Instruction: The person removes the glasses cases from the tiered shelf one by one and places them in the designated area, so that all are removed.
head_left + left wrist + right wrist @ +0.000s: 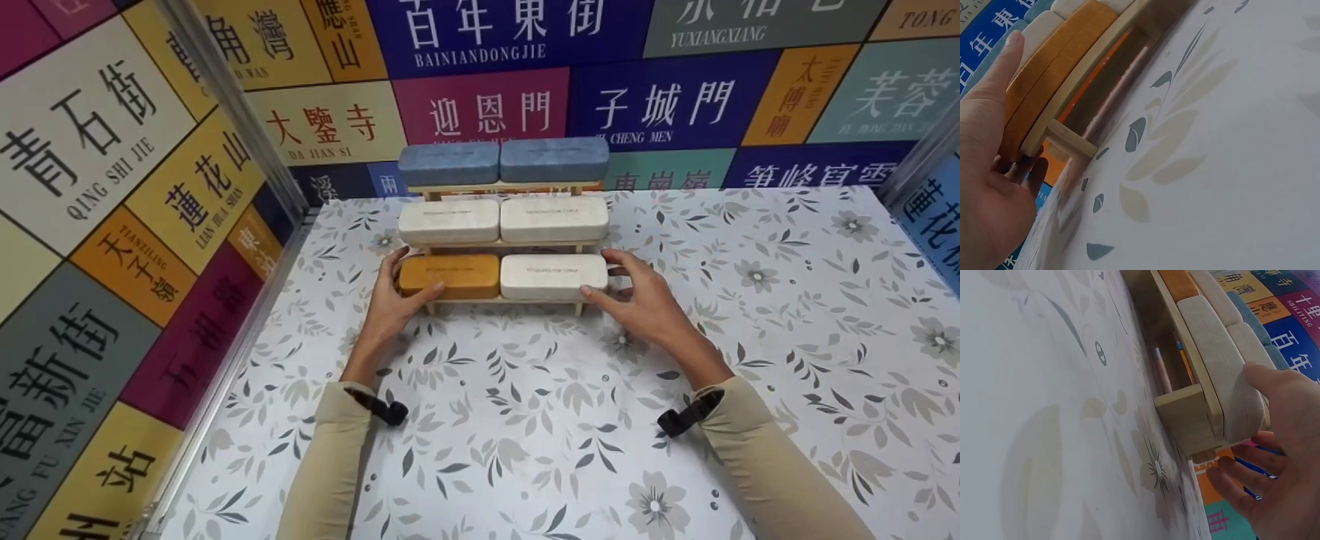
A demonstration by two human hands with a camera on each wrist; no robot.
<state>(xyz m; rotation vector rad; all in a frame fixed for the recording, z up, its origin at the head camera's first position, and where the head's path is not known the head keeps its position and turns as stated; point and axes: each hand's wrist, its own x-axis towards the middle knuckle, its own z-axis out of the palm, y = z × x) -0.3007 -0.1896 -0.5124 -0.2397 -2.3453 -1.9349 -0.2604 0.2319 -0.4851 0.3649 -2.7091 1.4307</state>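
So I'm watching this remotely, and both hands are at the bottom tier of a little wooden rack (501,301). Left hand (394,298) is partly closed round the outer end of the orange case (456,273), thumb on the front; right hand (639,297) pinches the outer end of the front white case (546,273), lower fingers loose. My guess is they take opposite ends to keep the pair square and steady. The two cases sit side by side on the lowest shelf, right between the hands, with another white pair (450,220) and a blue pair (450,165) stepped up behind, probably so every row shows.
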